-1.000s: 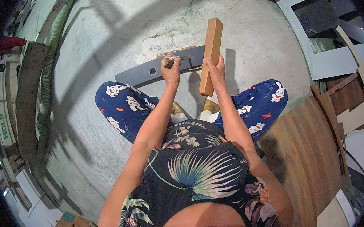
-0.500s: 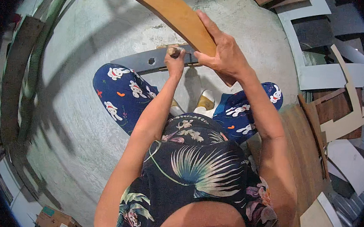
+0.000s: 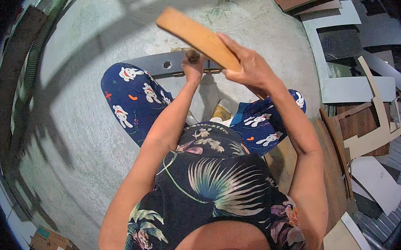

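At the far left, a green ribbed hose [image 3: 38, 48] curves along the edge of the concrete floor [image 3: 79, 130], well away from both hands. Nearer the middle, the left hand [image 3: 193, 64] is clenched around a small dark-tipped tool [image 3: 192, 55], whose top pokes out above the fingers [image 3: 196, 71]. Directly beyond those fingers lies a long grey metal strip [image 3: 160, 65] flat on the floor, with a hole in it just left of the fist. The person's knees, in blue patterned trousers [image 3: 134, 102], sit below and on either side of the fist. To the right, the right hand [image 3: 248, 68] is raised, its fingers wrapped over one end of a tan wooden block [image 3: 195, 35], which slants up and leftward above the left fist. Far right of that hand, grey and brown offcut boards [image 3: 352, 89] lie scattered.
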A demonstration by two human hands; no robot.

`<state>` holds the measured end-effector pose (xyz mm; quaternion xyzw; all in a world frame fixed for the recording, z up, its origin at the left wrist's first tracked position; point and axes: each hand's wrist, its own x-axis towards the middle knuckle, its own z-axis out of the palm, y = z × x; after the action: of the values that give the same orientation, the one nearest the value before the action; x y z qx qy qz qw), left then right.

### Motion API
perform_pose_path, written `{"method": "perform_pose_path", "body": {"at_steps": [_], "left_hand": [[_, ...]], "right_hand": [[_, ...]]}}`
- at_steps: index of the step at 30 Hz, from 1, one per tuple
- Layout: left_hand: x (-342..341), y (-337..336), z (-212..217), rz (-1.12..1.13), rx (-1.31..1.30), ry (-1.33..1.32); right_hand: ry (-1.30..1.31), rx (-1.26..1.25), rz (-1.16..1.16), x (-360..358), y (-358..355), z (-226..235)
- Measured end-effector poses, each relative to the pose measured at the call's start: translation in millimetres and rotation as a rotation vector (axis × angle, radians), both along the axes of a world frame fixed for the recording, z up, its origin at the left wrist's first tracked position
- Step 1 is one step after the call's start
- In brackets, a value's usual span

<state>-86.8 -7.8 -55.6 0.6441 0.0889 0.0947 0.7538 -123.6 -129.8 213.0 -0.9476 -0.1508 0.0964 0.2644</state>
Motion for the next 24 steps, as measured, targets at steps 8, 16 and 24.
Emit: {"method": "perform_pose_path", "body": {"at_steps": [8, 16, 24], "left_hand": [[0, 9, 14, -0.037, 0.113, 0.099], [-3, 11, 29, -0.069, 0.094, 0.138], [2, 10, 25, -0.078, 0.105, 0.149]], "right_hand": [[-0.112, 0.185, -0.180, -9, -20, 16], [-0.051, 0.203, -0.368, -43, -53, -26], [0.035, 0.176, -0.408, -48, -56, -34]]}}
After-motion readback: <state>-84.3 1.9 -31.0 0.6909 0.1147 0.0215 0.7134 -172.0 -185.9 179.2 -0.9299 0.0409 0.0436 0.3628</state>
